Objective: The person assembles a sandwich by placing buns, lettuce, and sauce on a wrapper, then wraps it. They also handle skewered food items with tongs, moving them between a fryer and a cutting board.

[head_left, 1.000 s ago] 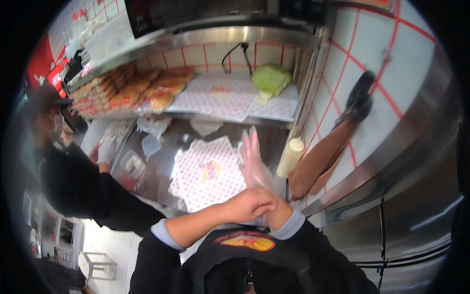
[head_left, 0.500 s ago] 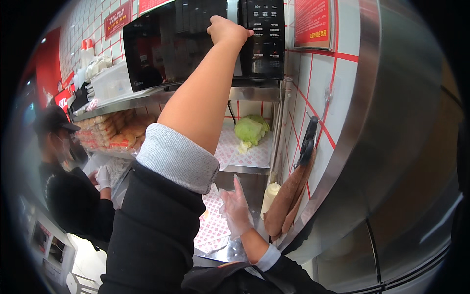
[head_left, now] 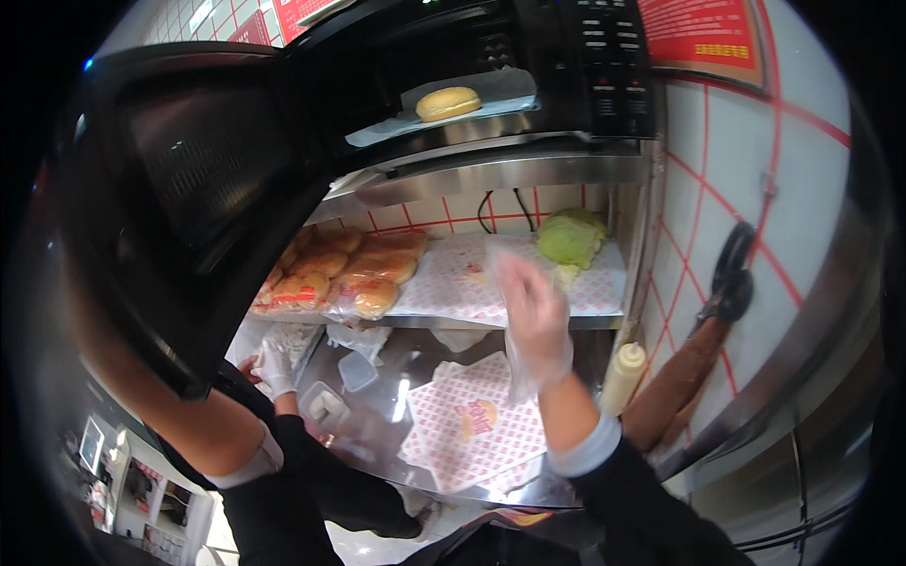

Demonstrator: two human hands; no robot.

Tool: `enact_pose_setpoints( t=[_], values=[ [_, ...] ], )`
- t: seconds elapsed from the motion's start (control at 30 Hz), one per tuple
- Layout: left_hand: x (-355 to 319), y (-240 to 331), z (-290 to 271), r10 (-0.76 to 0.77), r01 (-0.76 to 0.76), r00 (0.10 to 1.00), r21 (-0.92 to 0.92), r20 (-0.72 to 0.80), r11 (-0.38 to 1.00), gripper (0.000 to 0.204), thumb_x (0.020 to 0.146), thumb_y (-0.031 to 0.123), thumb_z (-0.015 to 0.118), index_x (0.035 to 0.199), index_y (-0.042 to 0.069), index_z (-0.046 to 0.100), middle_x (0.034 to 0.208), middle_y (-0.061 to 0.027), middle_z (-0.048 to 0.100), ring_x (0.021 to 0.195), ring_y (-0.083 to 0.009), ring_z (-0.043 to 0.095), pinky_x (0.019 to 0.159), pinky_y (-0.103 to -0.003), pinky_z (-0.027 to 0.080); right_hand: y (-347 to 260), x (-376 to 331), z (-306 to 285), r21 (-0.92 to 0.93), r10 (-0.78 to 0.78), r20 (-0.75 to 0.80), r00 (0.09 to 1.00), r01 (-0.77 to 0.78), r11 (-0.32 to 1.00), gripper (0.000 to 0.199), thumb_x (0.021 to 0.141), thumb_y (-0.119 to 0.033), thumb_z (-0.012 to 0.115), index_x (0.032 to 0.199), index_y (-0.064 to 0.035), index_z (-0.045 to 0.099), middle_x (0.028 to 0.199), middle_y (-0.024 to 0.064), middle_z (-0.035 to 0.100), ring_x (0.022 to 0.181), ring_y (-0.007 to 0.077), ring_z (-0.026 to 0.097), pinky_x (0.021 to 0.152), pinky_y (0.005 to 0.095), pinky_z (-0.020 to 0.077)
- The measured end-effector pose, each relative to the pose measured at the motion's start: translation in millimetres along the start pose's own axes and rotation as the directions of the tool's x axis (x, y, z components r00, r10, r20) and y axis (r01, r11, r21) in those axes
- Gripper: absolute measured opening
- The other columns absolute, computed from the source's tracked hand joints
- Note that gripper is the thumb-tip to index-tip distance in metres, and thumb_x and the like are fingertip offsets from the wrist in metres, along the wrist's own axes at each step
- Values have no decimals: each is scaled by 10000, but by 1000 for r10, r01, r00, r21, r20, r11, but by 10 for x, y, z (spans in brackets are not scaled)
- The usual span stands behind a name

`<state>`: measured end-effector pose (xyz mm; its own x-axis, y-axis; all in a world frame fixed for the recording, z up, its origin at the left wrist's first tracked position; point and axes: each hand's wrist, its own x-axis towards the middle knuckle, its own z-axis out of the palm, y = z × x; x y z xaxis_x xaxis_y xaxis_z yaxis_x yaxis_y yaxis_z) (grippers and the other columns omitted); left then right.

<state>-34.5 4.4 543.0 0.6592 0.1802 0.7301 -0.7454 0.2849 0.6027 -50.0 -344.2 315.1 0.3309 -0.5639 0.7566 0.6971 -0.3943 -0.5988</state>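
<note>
Now we're baring a bun [head_left: 448, 104] above our loosely spread right hand [head_left: 540, 330], the just-opened microwave door [head_left: 208, 174] hiding our left hand's grip.

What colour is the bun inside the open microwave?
The bun is pale golden; the head view shows it best.

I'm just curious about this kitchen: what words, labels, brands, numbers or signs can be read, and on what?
I won't copy wording, but print shows here:
Right red sign: yellow and pale lettering, the pale too small to read.
Top-left red sign: too blurred.
Microwave panel: pale marks, too small.
Counter papers: red-and-yellow logo, small red pattern.
Shelf paper: red print, blurred.
Bun bags: red print, blurred.
</note>
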Motion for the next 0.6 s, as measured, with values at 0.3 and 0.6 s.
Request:
enact_pose_setpoints(
  t=[0.3,0.6],
  values=[
    [51,-664,-979,-133,150,980,112,-146,982,359,843,244,604,1104,0,579,913,-81,638,707,-189,625,624,-260,509,-252,2961,1513,-920,615,387,687,332,209,504,781,-463,601,1169,-142,607,1145,86,611,1015,257,582,880,380,441],
    [46,-776,-751,-83,90,994,93,-74,992,299,851,205,576,1052,-16,590,877,-76,622,723,-169,604,645,-257,487,115,3237,1475,-918,548,386,743,367,148,399,811,-358,571,1112,-97,604,1058,95,615,905,248,583,858,332,461]
  ],
)
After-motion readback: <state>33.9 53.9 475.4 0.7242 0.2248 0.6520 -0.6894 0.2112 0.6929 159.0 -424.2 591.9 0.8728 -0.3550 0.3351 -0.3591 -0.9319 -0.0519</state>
